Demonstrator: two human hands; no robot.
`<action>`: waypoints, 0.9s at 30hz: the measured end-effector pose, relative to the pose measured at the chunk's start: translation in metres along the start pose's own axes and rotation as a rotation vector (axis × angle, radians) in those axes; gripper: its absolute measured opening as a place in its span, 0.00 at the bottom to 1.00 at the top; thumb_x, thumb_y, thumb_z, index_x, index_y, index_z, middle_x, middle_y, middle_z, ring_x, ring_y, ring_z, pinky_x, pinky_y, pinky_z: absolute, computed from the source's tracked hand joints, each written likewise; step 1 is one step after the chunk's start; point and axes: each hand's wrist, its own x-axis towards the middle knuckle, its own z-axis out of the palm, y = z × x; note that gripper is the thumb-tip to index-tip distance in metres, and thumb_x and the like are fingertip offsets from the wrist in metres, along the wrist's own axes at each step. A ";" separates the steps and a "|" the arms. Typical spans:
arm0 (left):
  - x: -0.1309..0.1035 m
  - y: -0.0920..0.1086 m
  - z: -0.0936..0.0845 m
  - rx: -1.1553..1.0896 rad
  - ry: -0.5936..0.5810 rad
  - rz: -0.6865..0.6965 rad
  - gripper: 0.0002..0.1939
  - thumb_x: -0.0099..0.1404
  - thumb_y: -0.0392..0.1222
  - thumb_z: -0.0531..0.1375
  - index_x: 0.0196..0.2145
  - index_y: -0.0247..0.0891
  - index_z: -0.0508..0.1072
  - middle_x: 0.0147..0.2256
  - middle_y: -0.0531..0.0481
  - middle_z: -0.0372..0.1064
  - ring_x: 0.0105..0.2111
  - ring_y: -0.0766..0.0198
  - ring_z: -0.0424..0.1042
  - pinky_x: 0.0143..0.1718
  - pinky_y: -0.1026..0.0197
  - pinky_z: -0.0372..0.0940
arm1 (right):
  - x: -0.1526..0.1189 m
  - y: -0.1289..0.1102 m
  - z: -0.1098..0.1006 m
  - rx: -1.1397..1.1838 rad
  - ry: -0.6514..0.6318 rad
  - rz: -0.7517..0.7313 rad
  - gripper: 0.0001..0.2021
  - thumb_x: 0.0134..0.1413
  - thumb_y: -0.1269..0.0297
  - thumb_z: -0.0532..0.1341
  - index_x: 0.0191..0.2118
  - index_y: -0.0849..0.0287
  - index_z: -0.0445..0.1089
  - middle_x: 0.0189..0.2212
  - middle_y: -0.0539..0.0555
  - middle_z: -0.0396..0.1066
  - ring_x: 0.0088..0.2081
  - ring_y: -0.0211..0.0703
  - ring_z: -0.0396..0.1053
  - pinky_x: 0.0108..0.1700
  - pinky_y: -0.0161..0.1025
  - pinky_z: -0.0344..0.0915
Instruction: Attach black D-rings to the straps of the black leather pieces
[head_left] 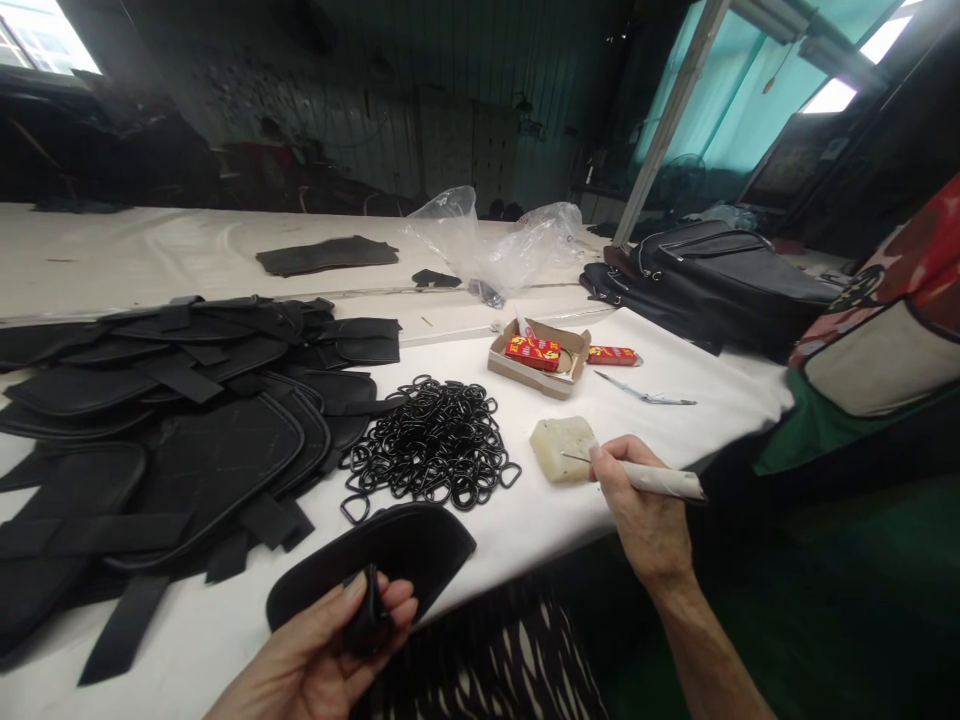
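Observation:
My right hand (651, 510) is closed around the pale, wrapped handle of an awl (664, 480). Its thin metal point reaches over a yellowish block that looks like wax (559, 445); whether it touches the block I cannot tell. At the lower middle, my left hand (341, 635) pinches a folded part of a black leather piece (360, 560) between thumb and fingers. The curved body of that piece spreads behind the fingers, partly hidden by them. Just beyond it is a heap of black D-rings (431, 440).
Stacked black panels with straps (217, 450) cover the left of the white-topped table (517, 540). Behind the block are a small cardboard box (525, 380) with red packets, and thread snippers or tweezers (645, 393). Farther back lie a clear plastic bag (495, 245) and black bags (697, 270).

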 end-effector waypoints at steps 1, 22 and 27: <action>0.001 0.000 -0.001 -0.010 -0.004 -0.001 0.08 0.59 0.24 0.56 0.26 0.27 0.73 0.27 0.37 0.75 0.27 0.53 0.77 0.29 0.54 0.74 | 0.000 0.000 0.001 0.001 -0.004 0.002 0.14 0.53 0.55 0.56 0.22 0.56 0.60 0.17 0.44 0.56 0.21 0.36 0.55 0.28 0.35 0.53; -0.018 0.000 -0.009 -0.067 -0.291 -0.012 0.08 0.60 0.30 0.58 0.29 0.23 0.77 0.33 0.37 0.75 0.33 0.58 0.74 0.37 0.60 0.70 | -0.072 -0.048 0.022 0.838 -0.490 0.355 0.12 0.50 0.56 0.62 0.24 0.58 0.66 0.23 0.48 0.65 0.20 0.30 0.55 0.21 0.29 0.53; -0.016 0.001 -0.014 -0.067 -0.396 -0.022 0.09 0.61 0.31 0.58 0.30 0.24 0.77 0.32 0.40 0.75 0.35 0.59 0.73 0.40 0.60 0.68 | -0.087 -0.057 0.041 0.754 -0.575 0.379 0.14 0.51 0.53 0.61 0.25 0.58 0.66 0.24 0.48 0.65 0.20 0.31 0.55 0.24 0.32 0.55</action>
